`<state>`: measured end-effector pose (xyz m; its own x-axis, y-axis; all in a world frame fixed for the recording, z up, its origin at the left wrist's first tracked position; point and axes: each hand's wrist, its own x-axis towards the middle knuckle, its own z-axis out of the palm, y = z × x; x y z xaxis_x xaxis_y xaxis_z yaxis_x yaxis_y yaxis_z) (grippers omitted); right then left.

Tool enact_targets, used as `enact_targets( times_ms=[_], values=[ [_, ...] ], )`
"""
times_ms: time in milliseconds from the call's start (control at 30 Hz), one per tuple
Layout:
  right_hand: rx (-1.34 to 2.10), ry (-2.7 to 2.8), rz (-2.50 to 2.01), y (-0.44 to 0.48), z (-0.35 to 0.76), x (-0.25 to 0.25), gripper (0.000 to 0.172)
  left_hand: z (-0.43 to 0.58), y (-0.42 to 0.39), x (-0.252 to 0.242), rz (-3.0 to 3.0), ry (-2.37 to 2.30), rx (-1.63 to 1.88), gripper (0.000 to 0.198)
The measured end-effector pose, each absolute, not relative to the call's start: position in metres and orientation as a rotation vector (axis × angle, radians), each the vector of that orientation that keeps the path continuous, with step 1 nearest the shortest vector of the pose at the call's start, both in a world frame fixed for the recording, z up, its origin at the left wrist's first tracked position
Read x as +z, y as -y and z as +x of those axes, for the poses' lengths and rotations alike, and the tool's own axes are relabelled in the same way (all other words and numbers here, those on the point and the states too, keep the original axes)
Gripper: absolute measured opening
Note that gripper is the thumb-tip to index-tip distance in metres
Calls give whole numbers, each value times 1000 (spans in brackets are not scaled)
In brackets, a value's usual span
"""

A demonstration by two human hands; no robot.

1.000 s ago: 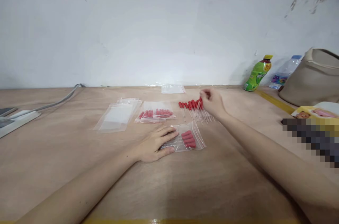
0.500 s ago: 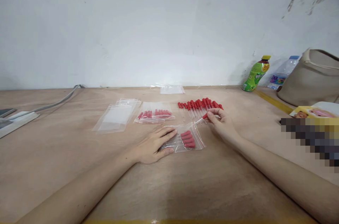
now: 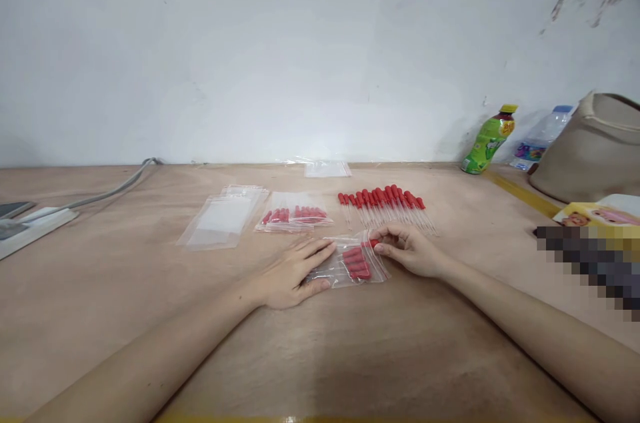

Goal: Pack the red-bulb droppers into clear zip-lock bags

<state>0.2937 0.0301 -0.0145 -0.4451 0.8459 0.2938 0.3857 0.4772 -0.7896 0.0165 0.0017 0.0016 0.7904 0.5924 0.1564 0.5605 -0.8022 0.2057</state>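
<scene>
A clear zip bag [image 3: 330, 272] lies on the table with several red-bulbed droppers [image 3: 356, 264] inside, bulbs toward its right-hand mouth. Flat across the bag's left end rests my left hand [image 3: 295, 274], thumb and fingers spread, pressing it to the table. At the mouth, my right hand [image 3: 407, 248] pinches a dropper by its red rubber bulb [image 3: 373, 244]. This dropper's glass tube points left into the bag and is hard to make out through the plastic. Behind my right hand lies a row of loose droppers [image 3: 385, 196], bulbs toward the wall.
Filled bags [image 3: 295, 218] lie behind my left hand, and flat bags [image 3: 220, 220] lie left of them. Another bag [image 3: 327, 170] is by the wall. At right stand a green bottle [image 3: 487, 143], a clear bottle [image 3: 537, 140] and a beige bag [image 3: 590, 150]. A cable [image 3: 110, 192] runs at left.
My right hand has moved left and toward me, and the dropper's tube has slid into the bag. My left hand has stayed flat on the bag.
</scene>
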Motion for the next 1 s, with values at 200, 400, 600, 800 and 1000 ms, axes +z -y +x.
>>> enact_targets(
  times_ms=[200,400,600,800,1000],
  values=[
    [912,2146,-944,-27,286,-11,18,17,-2,1,2823,-941,299,60],
    [601,2335,-936,-20,286,0,14,16,-2,0,2817,-919,323,61],
    [375,2412,-988,-16,281,9,14,15,-3,0,2816,-924,318,60],
    [792,2098,-1043,-27,276,-12,15,16,-2,1,2817,-937,292,60],
    [819,1865,-1223,-32,267,-21,20,16,-3,0,2843,-912,319,59]
  ],
)
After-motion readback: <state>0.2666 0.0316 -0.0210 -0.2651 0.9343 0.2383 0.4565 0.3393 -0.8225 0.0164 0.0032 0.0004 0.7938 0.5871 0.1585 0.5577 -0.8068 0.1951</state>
